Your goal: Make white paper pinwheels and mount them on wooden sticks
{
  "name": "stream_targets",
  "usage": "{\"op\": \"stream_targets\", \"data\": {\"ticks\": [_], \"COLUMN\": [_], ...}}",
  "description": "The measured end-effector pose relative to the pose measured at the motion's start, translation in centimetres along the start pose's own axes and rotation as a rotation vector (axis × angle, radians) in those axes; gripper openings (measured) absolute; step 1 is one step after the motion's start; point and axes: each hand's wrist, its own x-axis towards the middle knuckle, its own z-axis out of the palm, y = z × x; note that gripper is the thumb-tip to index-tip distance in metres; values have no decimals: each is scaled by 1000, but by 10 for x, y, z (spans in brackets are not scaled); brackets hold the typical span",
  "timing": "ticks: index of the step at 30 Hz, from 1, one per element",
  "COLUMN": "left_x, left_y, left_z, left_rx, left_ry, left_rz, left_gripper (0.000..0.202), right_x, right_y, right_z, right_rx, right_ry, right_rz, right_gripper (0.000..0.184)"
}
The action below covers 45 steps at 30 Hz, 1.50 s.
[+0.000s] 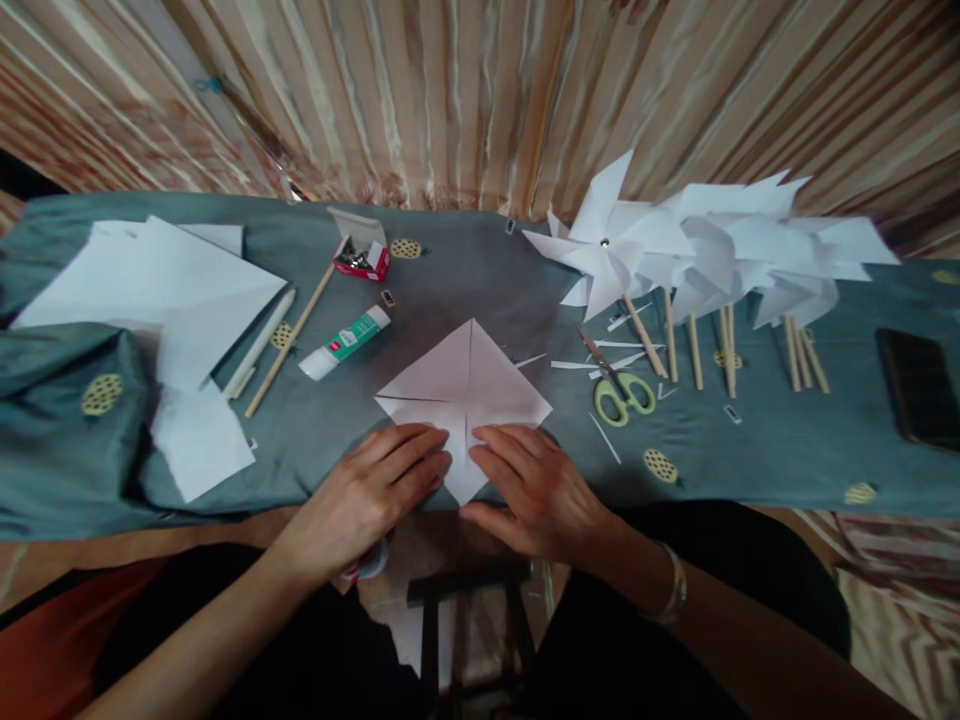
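A white paper square [480, 370] lies turned like a diamond in front of me, with straight slits running from its corners toward the middle. My left hand [379, 490] grips the near left side, fingertips on top of the sheet and thumb hidden. Across from it, my right hand [536, 490] holds the near right side, its thumb by the near corner and its fingers on the paper. Right of the sheet are green-handled scissors [624, 396] among thin paper strips. A glue stick [345, 342] lies beyond my left hand.
Several white paper pinwheels [645, 240] on wooden sticks lie at the back right, with a dark phone [921, 388] farther right. At left are white paper sheets [202, 290], a pen [259, 345], a wooden stick [292, 340] and an open red box [362, 258] of small metal pieces.
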Motion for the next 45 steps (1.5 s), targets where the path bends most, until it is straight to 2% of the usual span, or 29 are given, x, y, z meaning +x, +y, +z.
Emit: {"op": "stream_targets", "data": {"ticks": [8, 11, 17, 19, 21, 24, 28, 32, 36, 41, 45], "left_x": [-8, -7, 0, 2, 3, 4, 6, 8, 10, 13, 13], "left_y": [-2, -2, -1, 1, 4, 6, 3, -2, -3, -3, -4], "left_z": [6, 7, 4, 3, 2, 3, 7, 9, 11, 10, 1], "left_rx": [-44, -78, -238, -278, -297, -295, -304, -309, -298, -305, -402], "left_ry": [19, 39, 135, 156, 163, 158, 138, 127, 137, 186, 193], "left_rz": [-24, -60, -179, -214, -238, -257, -286, -307, -340, -409, -567], "left_gripper": [27, 27, 23, 22, 21, 19, 19, 20, 20, 19, 21], "right_x": [3, 2, 0, 0, 0, 4, 13, 23, 28, 27, 21], "right_y": [-3, -3, -1, -1, -1, 0, 3, 6, 7, 10, 21], "right_z": [2, 3, 4, 2, -1, -4, -4, -3, 1, 4, -6], "right_rx": [12, 10, 28, 47, 112, 266, 358, 388, 363, 266, 176], "right_ry": [-22, -17, 15, 16, 37, 128, 233, 227, 207, 262, 287], "right_rz": [-9, -11, 12, 10, 19, 91, 232, 283, 301, 272, 318], "right_gripper": [46, 41, 15, 12, 21, 34, 22, 7, 7, 5, 20]}}
